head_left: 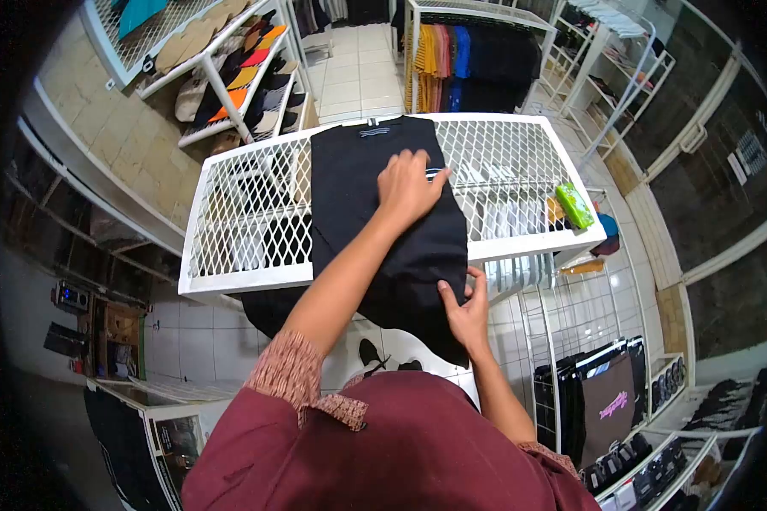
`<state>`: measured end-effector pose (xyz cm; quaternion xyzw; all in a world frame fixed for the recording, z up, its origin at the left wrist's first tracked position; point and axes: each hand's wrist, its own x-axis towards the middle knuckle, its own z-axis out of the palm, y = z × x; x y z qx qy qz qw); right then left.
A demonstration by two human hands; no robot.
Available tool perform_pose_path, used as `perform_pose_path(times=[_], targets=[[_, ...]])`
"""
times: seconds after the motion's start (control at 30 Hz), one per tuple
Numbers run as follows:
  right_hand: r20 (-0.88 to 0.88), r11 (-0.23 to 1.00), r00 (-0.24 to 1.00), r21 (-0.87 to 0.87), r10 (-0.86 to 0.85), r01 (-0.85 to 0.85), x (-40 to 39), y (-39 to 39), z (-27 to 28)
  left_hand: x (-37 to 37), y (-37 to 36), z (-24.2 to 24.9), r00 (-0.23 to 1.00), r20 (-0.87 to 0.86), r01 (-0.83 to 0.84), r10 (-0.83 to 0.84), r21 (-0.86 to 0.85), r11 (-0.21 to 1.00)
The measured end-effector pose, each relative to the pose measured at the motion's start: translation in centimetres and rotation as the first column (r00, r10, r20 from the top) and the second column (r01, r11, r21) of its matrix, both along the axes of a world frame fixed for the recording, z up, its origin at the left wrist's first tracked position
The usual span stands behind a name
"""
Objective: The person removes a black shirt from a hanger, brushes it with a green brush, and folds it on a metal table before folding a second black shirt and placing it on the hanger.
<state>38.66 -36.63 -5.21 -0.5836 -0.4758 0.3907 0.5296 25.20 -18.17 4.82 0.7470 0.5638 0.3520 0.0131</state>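
A black T-shirt (358, 204) lies over a white mesh-topped table, with a small label at its neck and its lower part hanging over the near edge. My left hand (407, 186) rests on the upper part of the shirt, thumb spread away from the bent fingers; a small white print shows beside it. At the shirt's right side, by the table's near edge, my right hand (469, 313) grips the black cloth, thumb on top and fingers around the edge.
The white table (503, 247) has a green packet (574, 206) at its right end. Shelves of caps (243, 77) stand back left. Hanging shirts (477, 60) are behind the table, and a clothes rack (601, 396) stands at lower right.
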Motion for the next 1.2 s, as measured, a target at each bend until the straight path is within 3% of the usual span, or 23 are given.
perform_pose_path(times=[0.03,0.1,0.23,0.3,0.37,0.43,0.47,0.5,0.57,0.6,0.63,0.7,0.77,0.83,0.9,0.97,1.0,1.13,1.2], targets=[[-0.008,1.000,1.000,-0.026,0.005,-0.005,-0.3,0.1,-0.2,1.2,2.3,-0.3,0.998,-0.039,-0.048,0.045,-0.063,0.997],[-0.078,1.000,0.997,0.003,-0.008,0.008,-1.3,0.0,0.6,2.9,5.7,-2.0,0.977,-0.130,-0.174,0.170,-0.015,0.985],[-0.087,0.991,0.992,0.092,-0.088,0.096,-2.5,0.2,0.0,3.5,8.0,-4.3,0.961,-0.217,-0.176,0.174,0.012,0.984],[-0.083,0.995,0.995,0.070,-0.061,0.067,-2.5,0.0,0.9,3.3,8.1,-4.5,0.982,-0.137,-0.135,0.129,-0.039,0.990],[-0.067,0.986,0.991,0.118,-0.114,0.121,-2.6,0.0,2.0,2.6,7.9,-3.8,0.973,0.151,-0.155,0.174,-0.134,0.979],[0.315,0.983,0.937,0.149,-0.150,0.107,-2.7,-0.5,5.2,-0.1,9.7,-4.8,0.839,0.520,-0.056,0.163,-0.214,0.975],[0.296,0.983,0.945,0.159,-0.135,0.091,-3.4,-0.6,6.3,-1.7,10.2,-5.4,0.736,0.656,-0.008,0.165,-0.235,0.972],[0.323,0.962,0.939,0.270,-0.120,0.030,-4.2,-0.5,6.7,-3.3,10.3,-5.6,0.610,0.774,0.038,0.171,-0.245,0.969],[0.353,0.908,0.915,0.287,0.196,-0.305,-5.2,-0.1,9.0,-6.6,8.9,-4.4,0.432,0.888,0.239,0.160,-0.284,0.929],[0.416,0.838,0.838,0.255,0.355,-0.482,-5.2,0.8,9.5,-8.0,8.6,-4.6,0.412,0.898,0.275,0.155,-0.285,0.918],[0.363,0.811,0.782,0.107,0.507,-0.576,-5.1,1.9,10.0,-9.2,8.1,-4.5,0.392,0.908,0.311,0.150,-0.283,0.907],[0.301,0.822,0.901,0.390,0.312,-0.415,-5.7,6.7,8.9,-10.5,6.7,-3.9,0.393,0.911,0.320,0.124,-0.261,0.911],[0.193,0.943,0.954,0.198,0.232,-0.269,-5.5,12.3,11.7,-11.4,6.3,-4.0,0.344,0.937,0.419,0.052,-0.203,0.885],[0.233,0.915,0.951,0.302,0.202,-0.268,-5.3,20.6,10.2,-11.5,6.1,-3.9,0.282,0.959,0.464,-0.019,-0.119,0.878],[0.348,0.909,0.919,0.296,0.184,-0.293,-6.2,26.2,9.2,-11.8,6.7,-4.4,0.163,0.987,0.542,-0.004,-0.086,0.836],[0.241,0.910,0.913,0.178,0.328,-0.374,-7.2,31.2,7.0,-11.5,6.5,-4.1,0.105,0.994,0.571,-0.036,-0.030,0.820],[0.213,0.886,0.902,0.204,0.375,-0.416,-7.8,32.3,7.1,-11.3,6.6,-4.1,0.093,0.994,0.562,-0.055,-0.007,0.827],[0.156,0.875,0.880,0.123,0.448,-0.467,-9.3,34.3,7.1,-11.4,6.7,-4.1,0.071,0.997,0.582,-0.041,-0.008,0.813],[0.051,0.870,0.872,0.058,0.487,-0.489,-9.0,34.8,7.3,-11.7,7.1,-4.3,0.153,0.984,0.586,-0.090,-0.017,0.810]])
